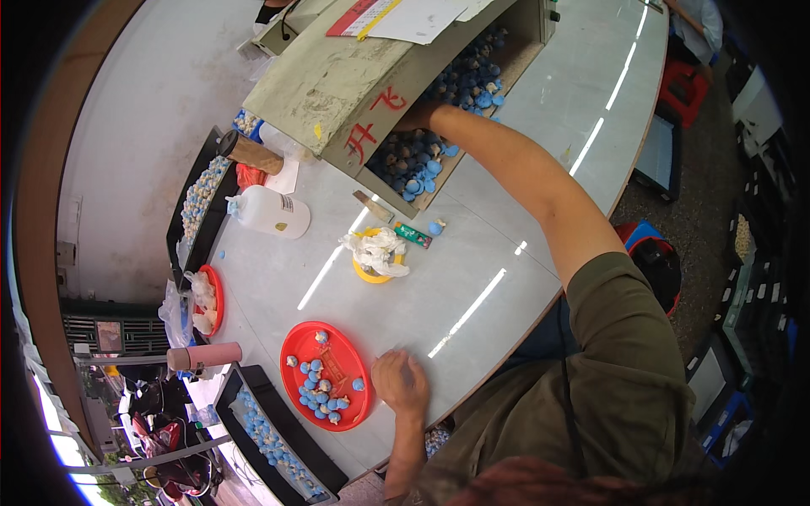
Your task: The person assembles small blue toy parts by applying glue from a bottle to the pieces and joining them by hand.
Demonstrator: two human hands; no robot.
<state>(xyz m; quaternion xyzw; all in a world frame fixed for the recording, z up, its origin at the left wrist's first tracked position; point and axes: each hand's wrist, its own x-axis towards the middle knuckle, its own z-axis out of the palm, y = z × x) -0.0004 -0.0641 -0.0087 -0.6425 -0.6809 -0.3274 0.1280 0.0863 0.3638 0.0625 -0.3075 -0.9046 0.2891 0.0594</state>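
My right arm reaches into a grey metal box (295, 93) with an open front. Only the back of my right hand (419, 115) shows under the box's upper edge, and its fingers are hidden. Many small blue-and-white rounded pieces (472, 72) fill the box around it. My left hand (400, 384) rests on the table beside a red oval plate (361, 411). Its fingers are curled in, and anything inside them is out of sight. On the plate lie several blue balls (316, 388) with pale ragged parts.
A yellow bowl (364, 274) holds crumpled white tissue. Close to it lie a green tube (413, 235) and one loose blue piece (435, 228). A white bottle (268, 211), a pink flask (204, 356) and black trays (291, 430) of pieces line the left side.
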